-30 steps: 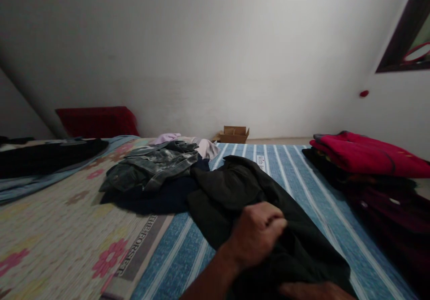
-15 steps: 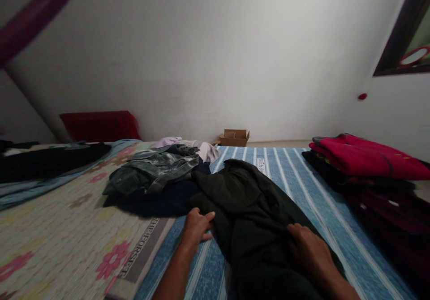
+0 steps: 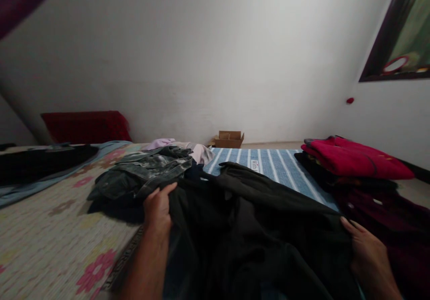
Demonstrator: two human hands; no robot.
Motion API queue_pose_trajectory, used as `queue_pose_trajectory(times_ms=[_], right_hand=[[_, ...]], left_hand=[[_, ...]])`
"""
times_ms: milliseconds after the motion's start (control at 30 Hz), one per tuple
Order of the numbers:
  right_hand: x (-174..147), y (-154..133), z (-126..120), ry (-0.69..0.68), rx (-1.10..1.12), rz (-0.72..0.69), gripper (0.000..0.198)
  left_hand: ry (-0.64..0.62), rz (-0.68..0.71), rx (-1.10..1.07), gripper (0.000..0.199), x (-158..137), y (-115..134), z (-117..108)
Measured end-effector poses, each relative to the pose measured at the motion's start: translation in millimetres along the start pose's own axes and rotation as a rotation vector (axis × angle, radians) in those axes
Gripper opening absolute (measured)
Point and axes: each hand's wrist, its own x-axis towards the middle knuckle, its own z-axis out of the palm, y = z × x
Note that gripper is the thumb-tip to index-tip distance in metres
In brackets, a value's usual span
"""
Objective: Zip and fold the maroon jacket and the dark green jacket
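A dark, blackish-green garment is spread wide between my two hands over the bed; its exact kind does not show. Its upper left part is pinched in my left hand, with the thumb along the top. On the other side, my right hand grips the garment's right edge, its fingertips partly hidden by cloth. Just beyond my left hand lies a heap with a grey-green patterned garment on top. A folded stack with a bright red garment lies beyond my right hand, above a dark maroon garment.
Under the clothes are a blue striped sheet and a flowered mat. Dark clothing lies at far left. Near the wall are a red covered object and an open cardboard box.
My hands have moved apart, left hand up and leftward, right hand to the right. The left hand has taken hold of the dark garment, which is now stretched wider.
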Motion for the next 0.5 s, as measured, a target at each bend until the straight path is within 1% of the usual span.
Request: queue_pose_trajectory(times_ms=[33, 67, 100, 133, 167, 233, 300, 333, 367, 400, 433, 467, 500], right_hand=[[1, 1, -5, 0.021, -0.091, -0.023, 0.067], [1, 2, -8, 0.021, -0.216, -0.064, 0.065], [0, 2, -11, -0.012, -0.359, -0.127, 0.060], [-1, 2, -12, -0.061, -0.509, -0.209, 0.054], [-4, 1, -12, -0.121, -0.661, -0.305, 0.050], [-14, -4, -7, -0.202, -0.957, -0.495, 0.051], [-27, -12, 5, -0.212, -1.200, -0.693, 0.056], [-34, -16, 14, -0.223, -1.283, -0.801, 0.055], [-41, -19, 24, -0.263, -1.335, -0.914, 0.052], [-46, -20, 36, -0.335, -1.363, -1.017, 0.047], [-50, -20, 48, -0.436, -1.383, -1.098, 0.042], [-53, -17, 62, -0.546, -1.404, -1.142, 0.039], [-55, -13, 75, -0.653, -1.424, -1.150, 0.040]], left_hand=[[0.039, 0.048, -0.004, 0.025, 7, 8, 0], [0.043, 0.071, 0.019, 0.027, 10, 12, 1], [0.009, 0.076, 0.053, 0.027, 9, 14, 6], [-0.053, 0.088, 0.112, 0.027, 6, 12, 12], [-0.140, 0.082, 0.170, 0.027, -1, 8, 20], [-0.346, 0.083, 0.214, 0.029, -22, -6, 41], [-0.543, 0.068, 0.206, 0.037, -47, -23, 61], [-0.638, 0.046, 0.204, 0.041, -60, -31, 70], [-0.725, 0.017, 0.200, 0.049, -72, -39, 77], [-0.797, -0.015, 0.200, 0.058, -83, -46, 82], [-0.852, -0.045, 0.217, 0.068, -93, -53, 85], [-0.895, -0.064, 0.255, 0.078, -101, -59, 86], [-0.924, -0.070, 0.311, 0.084, -108, -64, 86]])
